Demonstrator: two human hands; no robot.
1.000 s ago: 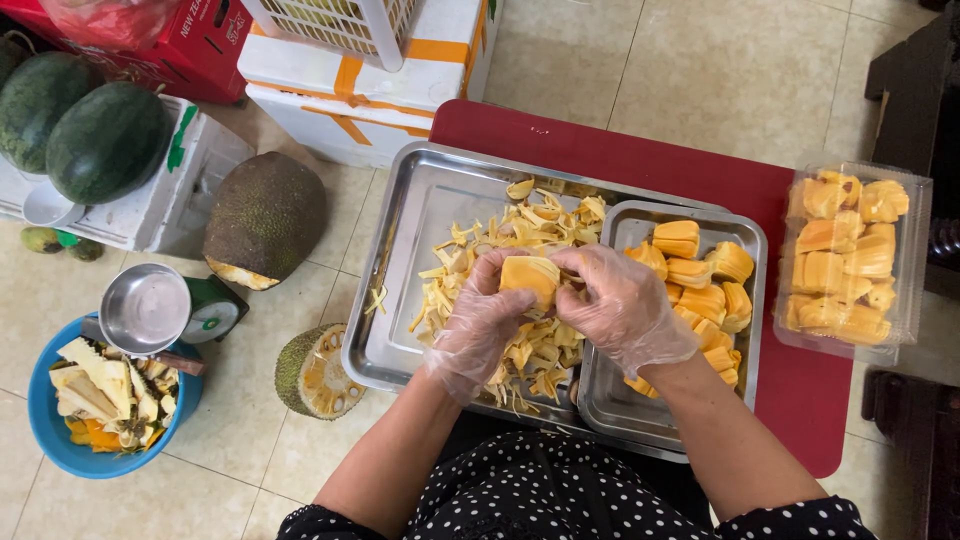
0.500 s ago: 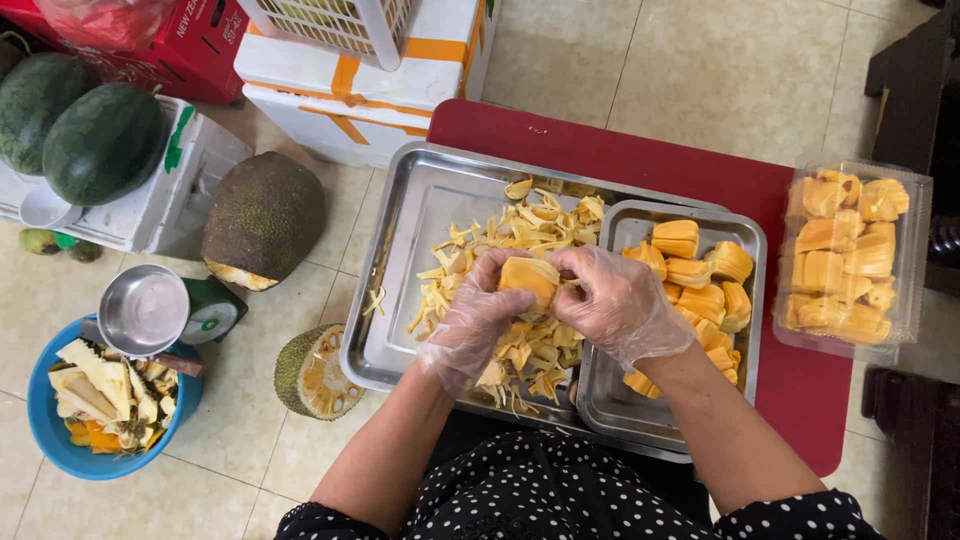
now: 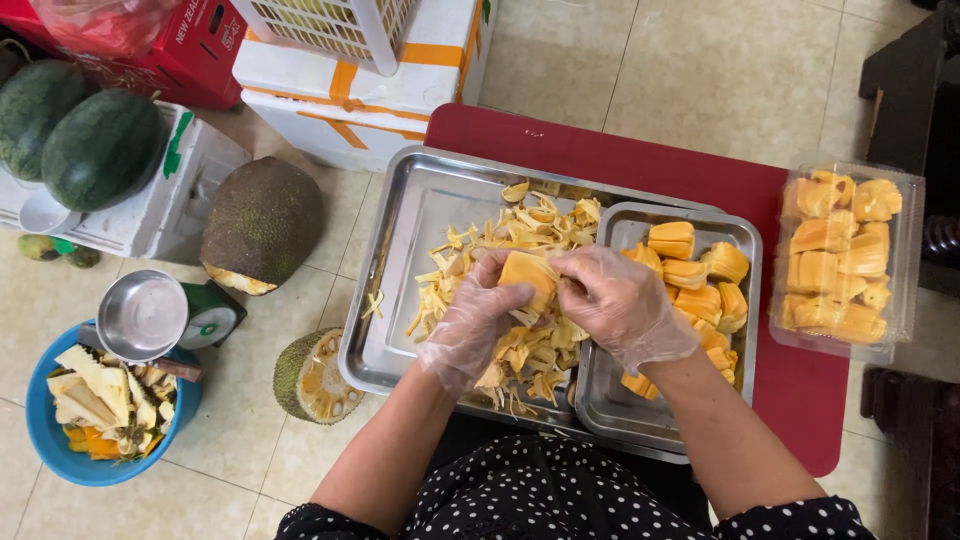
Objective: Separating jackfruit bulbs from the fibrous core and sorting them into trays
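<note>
Holding: both gloved hands are closing on one orange jackfruit pod (image 3: 527, 272), raised just above the large steel tray (image 3: 400, 290).
Left hand (image 3: 470, 322): fingers are curling under and around the pod's left side; the grip is closed on it, with the thumb side pressing toward the top edge.
Right hand (image 3: 615, 300): fingertips are pinching the pod's right edge and the pale strands clinging there; closed on the fruit, no gap showing.
Handling, as a judgement: the pod is looking light, soft and fleshy, likely slick or sticky against the thin gloves. It is probably bruising easily if squeezed, so the firmer outer edges are the better hold, with the stringy fibres pulled away from there.
Under the hands: a heap of pale yellow fibre scraps (image 3: 500, 250) is lying across the large tray.
Just right: a smaller steel tray (image 3: 640, 405) is resting inside the big tray's right end, holding cleaned orange pods (image 3: 700, 275).
Farther right: a clear plastic box (image 3: 905, 260) is sitting on the red table (image 3: 640, 160), filled with more pods.
Floor, left: a cut jackfruit piece (image 3: 312, 375), a larger uncut chunk (image 3: 262, 222), a small scale with a steel pan (image 3: 142, 316), and a blue basin of rind waste (image 3: 60, 455).
Far left: two watermelons (image 3: 100, 150) on a white foam box (image 3: 180, 205).
</note>
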